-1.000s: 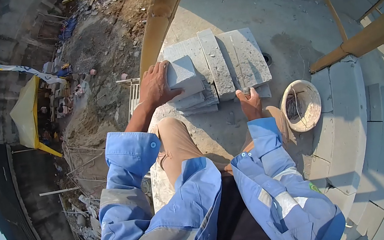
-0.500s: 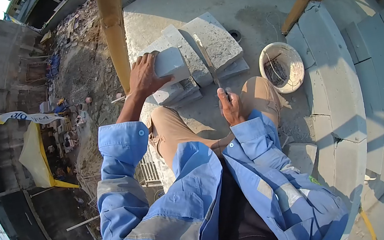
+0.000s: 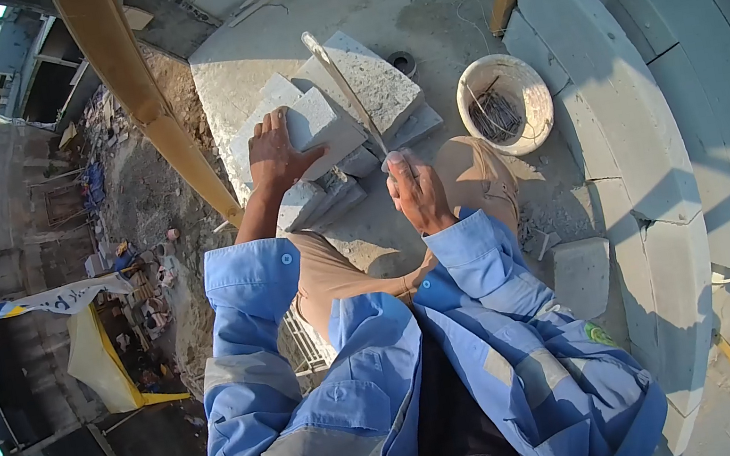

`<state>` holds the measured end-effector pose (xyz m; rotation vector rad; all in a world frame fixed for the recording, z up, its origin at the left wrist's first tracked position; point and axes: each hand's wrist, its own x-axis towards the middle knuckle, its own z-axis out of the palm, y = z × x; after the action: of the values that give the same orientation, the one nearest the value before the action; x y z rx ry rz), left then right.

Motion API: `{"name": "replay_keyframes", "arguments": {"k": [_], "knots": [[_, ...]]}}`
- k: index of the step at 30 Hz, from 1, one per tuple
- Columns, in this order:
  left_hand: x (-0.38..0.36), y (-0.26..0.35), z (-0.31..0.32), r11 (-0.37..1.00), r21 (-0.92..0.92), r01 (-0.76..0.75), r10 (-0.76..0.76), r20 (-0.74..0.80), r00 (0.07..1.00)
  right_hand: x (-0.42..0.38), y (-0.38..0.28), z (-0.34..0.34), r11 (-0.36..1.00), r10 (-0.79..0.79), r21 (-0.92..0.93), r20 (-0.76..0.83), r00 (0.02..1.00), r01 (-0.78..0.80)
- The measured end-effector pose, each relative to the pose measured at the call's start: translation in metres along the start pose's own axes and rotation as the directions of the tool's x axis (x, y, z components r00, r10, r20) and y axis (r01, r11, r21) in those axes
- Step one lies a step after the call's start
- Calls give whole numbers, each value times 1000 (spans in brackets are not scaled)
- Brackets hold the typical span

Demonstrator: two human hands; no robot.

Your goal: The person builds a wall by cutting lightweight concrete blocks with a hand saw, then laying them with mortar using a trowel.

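My left hand presses on a light grey lightweight concrete block, fingers over its top and thumb along its near side. That block rests tilted on a stack of other rough blocks. In my right hand, closed around the grip, is a long, narrow machete-like blade, pointing forward and slightly left. It runs just beside the block's right side; whether it touches cannot be told. A larger pitted block lies to the right beneath the blade. The tool's handle is mostly hidden by my fingers.
A whitish bucket holding thin metal pieces stands to the right. Beyond it runs a low block wall. A yellow-brown post rises at the left, near the floor's edge, with rubble ground below. A dark ring lies behind the blocks.
The view has turned and shifted. The block under my left hand now sits angled, showing a wider top face. The blade in my right hand leans further left than before.
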<state>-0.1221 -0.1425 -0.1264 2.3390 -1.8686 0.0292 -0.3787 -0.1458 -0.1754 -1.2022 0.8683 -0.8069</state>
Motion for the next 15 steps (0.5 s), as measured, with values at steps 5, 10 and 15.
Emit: {"name": "replay_keyframes", "arguments": {"k": [5,10,15], "knots": [[-1,6,-4,999,7,46,-46,46,998,16,-47,22,956,-199,219,0,980,194],[0,3,0,998,-21,60,-59,34,998,33,-28,34,973,-212,81,-36,977,214],[-1,3,1,997,-8,73,-72,36,997,51,14,35,920,-170,-361,-12,985,154]]}}
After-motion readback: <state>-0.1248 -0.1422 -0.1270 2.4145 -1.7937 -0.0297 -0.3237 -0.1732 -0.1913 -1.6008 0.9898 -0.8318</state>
